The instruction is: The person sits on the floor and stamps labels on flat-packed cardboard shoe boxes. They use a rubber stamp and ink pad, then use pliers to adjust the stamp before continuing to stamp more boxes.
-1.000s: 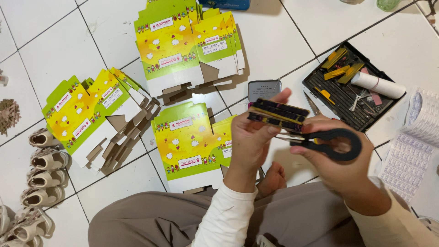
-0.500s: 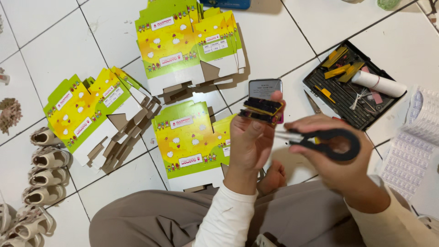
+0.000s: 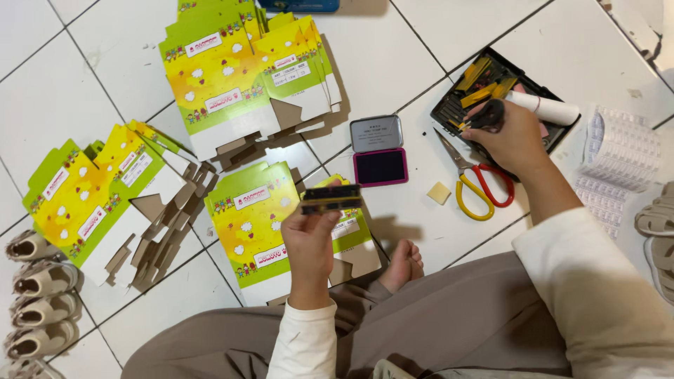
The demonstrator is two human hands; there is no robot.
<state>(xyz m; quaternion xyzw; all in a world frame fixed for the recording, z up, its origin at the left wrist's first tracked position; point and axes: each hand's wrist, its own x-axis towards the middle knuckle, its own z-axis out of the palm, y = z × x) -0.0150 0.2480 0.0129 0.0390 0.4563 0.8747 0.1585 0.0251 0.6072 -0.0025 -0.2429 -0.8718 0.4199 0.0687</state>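
My left hand holds a small dark rectangular stamp with gold edges, raised above a flat green-and-yellow carton on the floor. My right hand is stretched out to a black tray at the right, its fingers closed on a black round-handled tool that rests over the tray's contents. An open ink pad with a grey lid lies between the two hands. Scissors with red and yellow handles lie just below my right hand.
Stacks of flat green-and-yellow cartons lie at the top and at the left. A white roll sits on the tray, with sheets of white labels beside it. A small yellow square lies on the tiles. Sandals line the left edge.
My right hand has carried the black-handled tool away from the stamp, right and outward to the tray. My left hand has lowered the stamp a little. The ink pad and scissors now show.
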